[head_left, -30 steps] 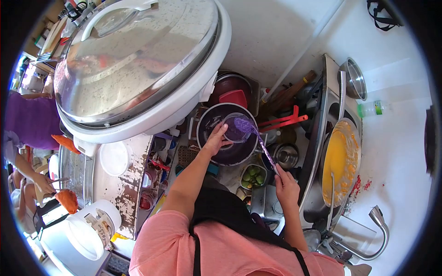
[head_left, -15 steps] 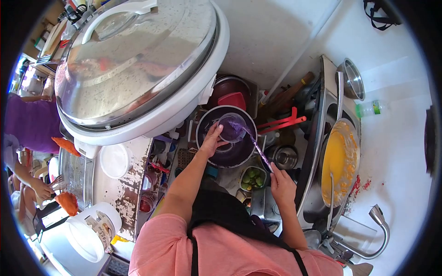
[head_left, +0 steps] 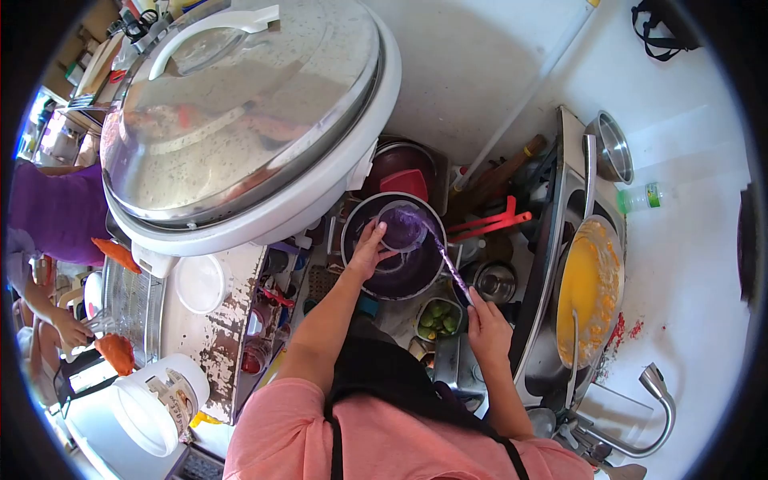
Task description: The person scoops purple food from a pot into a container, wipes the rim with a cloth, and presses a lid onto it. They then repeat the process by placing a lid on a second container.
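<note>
My left hand (head_left: 367, 253) is closed around the side of a clear round plastic tub (head_left: 405, 234), smeared with purple inside. The tub is tilted over a deep dark pot (head_left: 398, 282) with purple residue on its walls. In my right hand (head_left: 490, 326) is the end of a long-handled spoon (head_left: 454, 270), its handle coated in purple. The spoon's head reaches into the tub, and its exact shape is hard to make out. Just right of the pot sits a smaller metal pot (head_left: 494, 282). Below it is a container of green citrus fruit (head_left: 438, 320).
A large steel-lidded cooker (head_left: 248, 120) fills the upper left. To the right, a pan of yellow mixture (head_left: 588, 288) rests over the sink by a faucet (head_left: 658, 384). Red tongs (head_left: 496, 222) lie behind the pots. At far left, another person's hand (head_left: 74, 330) holds a utensil near orange food.
The whole view has shifted slightly. My left hand still has the tub over the pot, and the spoon stays in it while my right hand has moved slightly down.
</note>
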The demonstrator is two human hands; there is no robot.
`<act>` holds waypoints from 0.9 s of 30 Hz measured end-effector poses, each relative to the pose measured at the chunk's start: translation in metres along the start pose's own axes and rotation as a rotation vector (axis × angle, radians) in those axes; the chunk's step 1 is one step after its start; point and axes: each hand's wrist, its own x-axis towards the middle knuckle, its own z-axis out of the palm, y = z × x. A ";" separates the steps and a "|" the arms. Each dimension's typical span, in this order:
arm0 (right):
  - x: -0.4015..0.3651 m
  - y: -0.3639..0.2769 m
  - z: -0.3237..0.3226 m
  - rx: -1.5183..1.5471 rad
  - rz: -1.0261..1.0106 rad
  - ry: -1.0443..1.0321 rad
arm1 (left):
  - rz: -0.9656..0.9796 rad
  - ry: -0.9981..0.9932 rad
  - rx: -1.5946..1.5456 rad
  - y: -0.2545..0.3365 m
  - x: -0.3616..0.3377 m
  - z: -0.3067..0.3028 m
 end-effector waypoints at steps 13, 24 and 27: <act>-0.005 0.001 0.010 0.076 0.042 -0.002 | 0.009 0.027 -0.023 -0.003 -0.003 0.000; -0.002 -0.002 0.015 0.070 0.023 0.000 | 0.026 0.014 -0.014 0.004 -0.003 -0.001; -0.001 -0.001 0.015 0.064 0.021 -0.014 | 0.021 0.028 -0.021 -0.001 -0.008 -0.005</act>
